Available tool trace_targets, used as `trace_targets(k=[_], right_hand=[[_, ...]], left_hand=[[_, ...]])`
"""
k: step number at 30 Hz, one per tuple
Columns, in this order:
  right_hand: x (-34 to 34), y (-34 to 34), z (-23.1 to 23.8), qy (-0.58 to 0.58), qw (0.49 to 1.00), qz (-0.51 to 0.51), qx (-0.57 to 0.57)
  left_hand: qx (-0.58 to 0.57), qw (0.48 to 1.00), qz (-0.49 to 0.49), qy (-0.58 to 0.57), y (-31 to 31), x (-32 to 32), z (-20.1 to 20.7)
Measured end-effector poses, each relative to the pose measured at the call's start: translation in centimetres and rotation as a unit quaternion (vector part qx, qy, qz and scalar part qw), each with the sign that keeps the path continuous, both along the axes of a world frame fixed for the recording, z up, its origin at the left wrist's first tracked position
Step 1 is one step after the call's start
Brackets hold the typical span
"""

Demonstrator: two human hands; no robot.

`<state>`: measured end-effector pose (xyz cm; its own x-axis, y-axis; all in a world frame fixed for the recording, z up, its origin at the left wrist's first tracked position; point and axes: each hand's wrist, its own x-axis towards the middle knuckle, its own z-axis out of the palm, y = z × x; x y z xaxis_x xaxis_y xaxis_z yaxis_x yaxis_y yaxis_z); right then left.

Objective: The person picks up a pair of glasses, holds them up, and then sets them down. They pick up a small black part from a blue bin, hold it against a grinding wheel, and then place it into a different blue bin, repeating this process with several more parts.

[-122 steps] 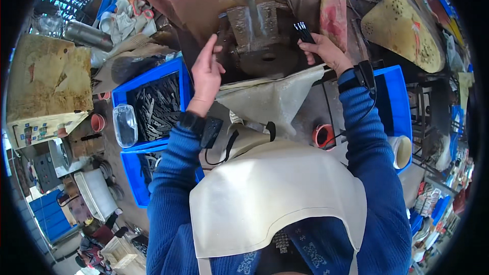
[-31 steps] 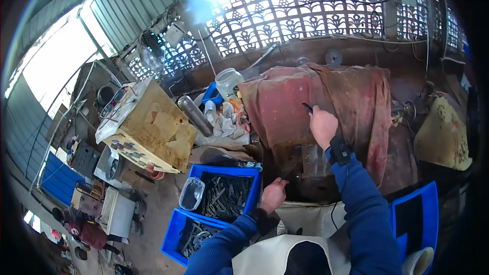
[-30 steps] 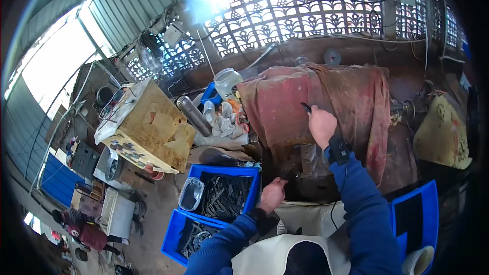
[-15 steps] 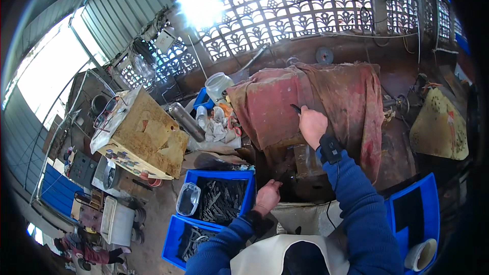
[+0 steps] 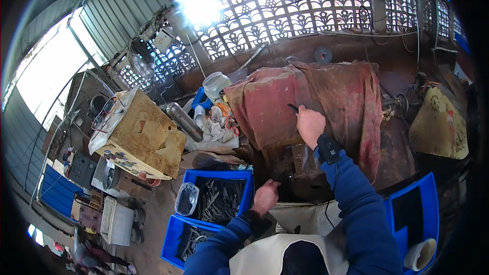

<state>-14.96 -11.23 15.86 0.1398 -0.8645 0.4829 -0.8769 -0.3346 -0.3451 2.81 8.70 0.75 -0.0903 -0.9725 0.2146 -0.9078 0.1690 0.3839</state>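
My right hand [image 5: 310,126] is raised in front of a stained red cloth [image 5: 272,104] draped over a bulky shape. It grips a small dark strip [image 5: 293,108], whose end sticks out past the fingers toward the left. Lower down, my left hand [image 5: 265,198] has its fingers closed over a dark hollow beneath the cloth. What it holds, if anything, is lost against the dark background. Just left of that hand stands a blue bin [image 5: 250,188] filled with dark strips [image 5: 220,199]. A clear plastic tub [image 5: 187,198] rests on the bin's left side.
A second blue bin [image 5: 166,247] with similar strips stands nearer me. Another blue bin [image 5: 434,209] with a cream cup [image 5: 421,254] is at my right. Left of the cloth are a metal cylinder [image 5: 184,122], a clear jar [image 5: 216,85] and a stained box [image 5: 147,137]. A person [image 5: 94,254] is far left.
Both hands stay nearly in place, with the dark strip still in my right. The view has shifted slightly. The person at the far left has moved and changed posture.
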Motion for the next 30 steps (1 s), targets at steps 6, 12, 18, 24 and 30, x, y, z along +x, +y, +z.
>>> trace_targets(k=[6, 12, 18, 24, 30], right_hand=[[0.02, -0.09, -0.13, -0.005, 1.000, 0.002, 0.000], [0.03, -0.20, -0.20, -0.007, 1.000, 0.002, 0.004], [0.04, -0.26, -0.25, -0.007, 1.000, -0.001, 0.008], [0.04, -0.22, -0.29, -0.006, 1.000, 0.001, 0.001], [0.12, -0.59, -0.84, -0.007, 1.000, -0.004, -0.020]], left_hand=[[-0.004, 1.000, -0.003, 0.002, 0.02, -0.03, 0.04], [-0.004, 1.000, 0.002, 0.001, 0.07, -0.16, 0.24], [0.012, 1.000, 0.006, -0.002, 0.14, -0.29, 0.50], [0.016, 1.000, 0.003, 0.000, 0.13, -0.22, 0.52], [0.020, 1.000, 0.004, 0.004, 0.11, -0.26, 0.47]])
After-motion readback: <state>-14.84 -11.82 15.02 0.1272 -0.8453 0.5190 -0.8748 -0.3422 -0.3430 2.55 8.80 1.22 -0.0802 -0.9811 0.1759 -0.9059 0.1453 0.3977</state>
